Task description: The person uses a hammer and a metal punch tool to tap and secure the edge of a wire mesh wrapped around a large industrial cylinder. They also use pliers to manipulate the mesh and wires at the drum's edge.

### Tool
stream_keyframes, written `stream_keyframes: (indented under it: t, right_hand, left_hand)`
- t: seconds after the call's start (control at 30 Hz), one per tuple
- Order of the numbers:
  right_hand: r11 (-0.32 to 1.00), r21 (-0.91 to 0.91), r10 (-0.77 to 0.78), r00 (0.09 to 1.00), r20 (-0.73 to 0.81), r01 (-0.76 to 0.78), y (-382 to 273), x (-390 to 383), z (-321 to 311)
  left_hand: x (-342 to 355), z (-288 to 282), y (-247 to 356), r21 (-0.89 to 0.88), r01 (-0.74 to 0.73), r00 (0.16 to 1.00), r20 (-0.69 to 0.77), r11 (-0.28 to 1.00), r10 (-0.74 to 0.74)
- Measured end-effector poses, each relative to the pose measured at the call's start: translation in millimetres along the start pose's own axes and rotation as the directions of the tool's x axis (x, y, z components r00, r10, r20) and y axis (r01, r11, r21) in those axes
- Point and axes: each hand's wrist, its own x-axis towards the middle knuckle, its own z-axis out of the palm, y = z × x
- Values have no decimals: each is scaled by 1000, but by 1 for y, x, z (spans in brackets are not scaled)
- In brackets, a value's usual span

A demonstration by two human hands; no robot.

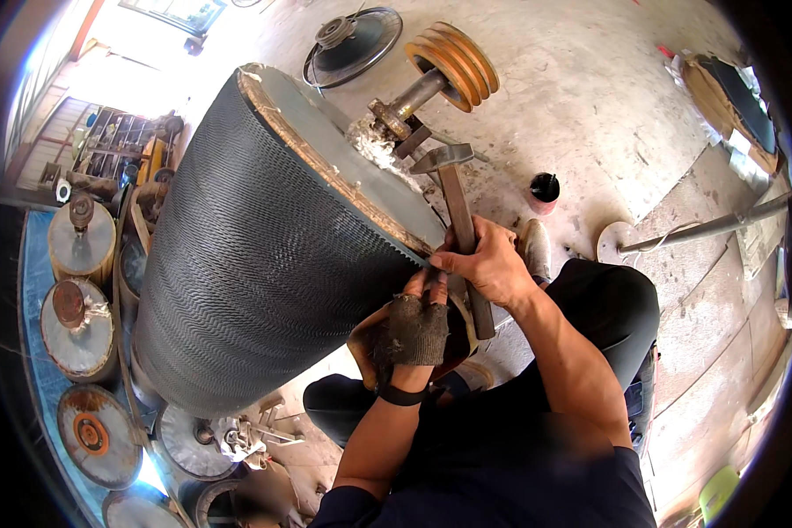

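Observation:
A large drum (229, 246) wrapped in black textured sheet lies at a slant, its grey end (334, 141) ringed by a brown rim and fitted with a shaft and grooved orange pulley (453, 62). My right hand (493, 264) is closed on the wooden handle of a hammer (440, 159), head up, with the thumb at the lower part of the drum's rim. My left hand (418, 321), in a worn fingerless glove, sits just below it with bent fingers pinched at the sheet's edge; whatever they grip is too small to make out.
Several metal-capped drums (84, 343) stand on blue sheeting at left. A wheel (365, 62) lies behind. A red pot (546, 202) is on the concrete floor beyond my shoe. A pole on a round base (704, 229) and folded cardboard (713, 106) are at right.

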Motion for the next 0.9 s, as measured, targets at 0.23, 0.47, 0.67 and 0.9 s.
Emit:
stream_keyframes:
  t: [0.23,0.47,0.67,0.9]
  right_hand:
    - [997,2,78,996,-50,-78,3,6,11]
    - [988,-83,120,987,-107,-129,1,7,15]
    - [993,-79,81,995,-51,-85,-12,-1,7]
    - [976,-28,217,976,-9,-217,-29,-13,-2]
  left_hand:
    - [2,-2,3,204,-41,998,-44,978,52]
    - [2,-5,5,204,-46,998,-39,978,55]
    - [1,-1,4,174,-72,994,-66,982,85]
    - [-4,4,-3,261,-118,993,43,958,111]
